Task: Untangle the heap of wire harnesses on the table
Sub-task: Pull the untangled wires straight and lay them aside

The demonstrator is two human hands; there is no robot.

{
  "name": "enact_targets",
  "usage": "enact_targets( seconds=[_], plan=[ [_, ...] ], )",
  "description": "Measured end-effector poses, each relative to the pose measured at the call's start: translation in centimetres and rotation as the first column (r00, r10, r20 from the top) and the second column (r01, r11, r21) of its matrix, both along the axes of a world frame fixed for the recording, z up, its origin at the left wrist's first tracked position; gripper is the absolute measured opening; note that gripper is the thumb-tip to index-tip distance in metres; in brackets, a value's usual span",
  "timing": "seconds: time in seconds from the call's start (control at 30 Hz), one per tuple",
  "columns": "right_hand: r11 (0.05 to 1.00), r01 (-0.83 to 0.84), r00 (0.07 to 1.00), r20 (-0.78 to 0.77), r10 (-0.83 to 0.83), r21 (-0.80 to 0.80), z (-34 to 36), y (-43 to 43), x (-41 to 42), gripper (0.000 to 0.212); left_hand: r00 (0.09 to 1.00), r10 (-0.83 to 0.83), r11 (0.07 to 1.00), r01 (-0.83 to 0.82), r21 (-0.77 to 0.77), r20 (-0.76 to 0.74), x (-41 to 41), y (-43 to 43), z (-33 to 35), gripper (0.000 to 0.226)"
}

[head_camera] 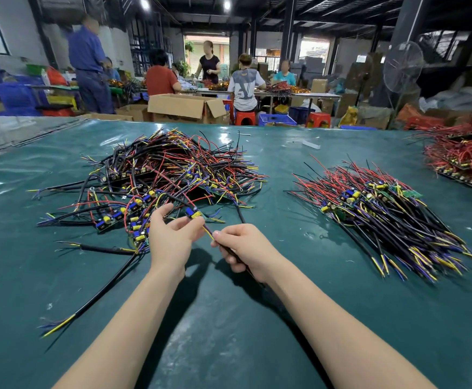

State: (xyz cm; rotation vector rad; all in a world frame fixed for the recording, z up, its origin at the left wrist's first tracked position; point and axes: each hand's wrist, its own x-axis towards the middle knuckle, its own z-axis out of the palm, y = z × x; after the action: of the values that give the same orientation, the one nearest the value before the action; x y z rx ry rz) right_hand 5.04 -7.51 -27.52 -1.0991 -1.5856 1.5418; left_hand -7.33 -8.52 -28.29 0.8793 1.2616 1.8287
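Green table (229, 318) — tangled heap (167, 169) just beyond hands (170, 237) (246, 248), one harness (194, 213) between them.

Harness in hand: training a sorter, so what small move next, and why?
Probably draw the blue-and-yellow circuit board toward you: the left hand holds it, the right hand grips its black cable, yet its red wires run into the tangled multicoloured wire heap.
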Motion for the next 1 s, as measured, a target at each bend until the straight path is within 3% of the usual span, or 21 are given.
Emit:
enact_targets(
  seconds=[0.13, 0.47, 0.6, 0.8, 1.0],
  plan=[
    [0.995, -0.064, 0.992, -0.116, 0.055, -0.075, 0.4, 0.3, 0.8, 0.022, 0.998, -0.034, 0.999, 0.034, -0.003, 0.052, -0.2, 0.1, 0.0, 0.057],
    [0.997, 0.068, 0.995, -0.076, -0.071, -0.040, 0.5, 0.0, 0.2, 0.025, 0.973, -0.214, 0.974, 0.220, -0.059, 0.088, -0.1, -0.4, 0.7, 0.050],
    [0.994, 0.106, 0.993, -0.047, -0.106, -0.009, 0.7, -0.3, -0.2, 0.026, 0.964, -0.174, 0.982, 0.185, -0.036, 0.204, 0.3, -0.7, 1.1, 0.040],
    [0.985, 0.172, 0.984, -0.038, -0.172, 0.022, 1.1, -0.2, -1.5, 0.031, 0.921, -0.046, 0.999, 0.039, 0.026, 0.386, 0.4, -0.4, 1.3, 0.044],
    [0.990, -0.016, 0.990, -0.140, -0.003, -0.140, 1.0, -0.3, -0.6, 0.023, 0.907, -0.042, 0.997, 0.012, 0.074, 0.419, -0.5, -0.1, 1.6, 0.015]
  ],
)
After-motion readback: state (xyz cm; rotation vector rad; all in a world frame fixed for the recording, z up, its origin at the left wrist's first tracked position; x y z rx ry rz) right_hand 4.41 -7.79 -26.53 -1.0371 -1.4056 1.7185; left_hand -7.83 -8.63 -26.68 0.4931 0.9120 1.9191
